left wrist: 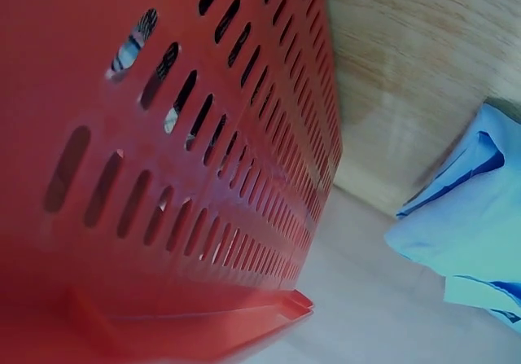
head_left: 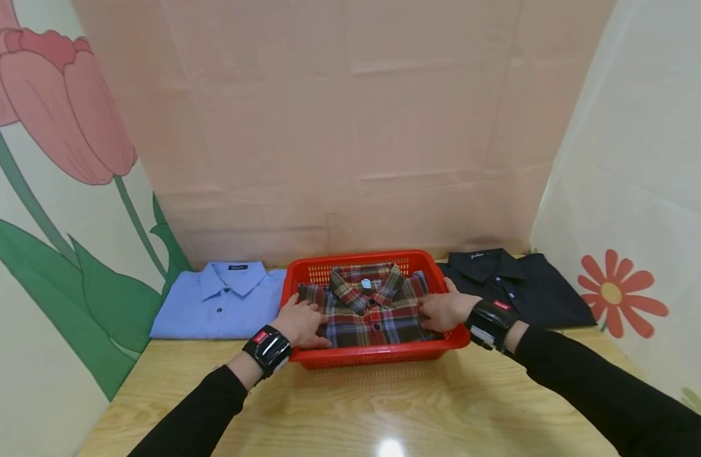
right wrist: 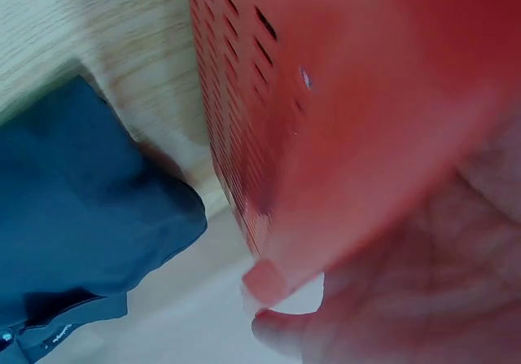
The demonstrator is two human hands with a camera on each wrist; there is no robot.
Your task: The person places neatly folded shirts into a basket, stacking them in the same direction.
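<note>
A folded plaid shirt (head_left: 376,320) in red, brown and blue lies collar up inside a red plastic basket (head_left: 379,353). My left hand (head_left: 301,322) reaches over the basket's left rim, its fingers resting on that side of the shirt. On the opposite side, my right hand (head_left: 446,308) touches the shirt's right edge with its fingers, one finger lying out by the rim. From the left wrist, the basket's slotted outer wall (left wrist: 203,144) fills much of the view and hides that hand. The right wrist view shows part of the right palm (right wrist: 423,274) beside the basket rim.
To the left of the basket lies a folded light blue shirt (head_left: 213,311). A folded black shirt (head_left: 536,295) sits to its right, close to the side wall. Everything stands on a wooden table (head_left: 350,406), with a pinkish-beige covered wall (head_left: 350,158) right behind.
</note>
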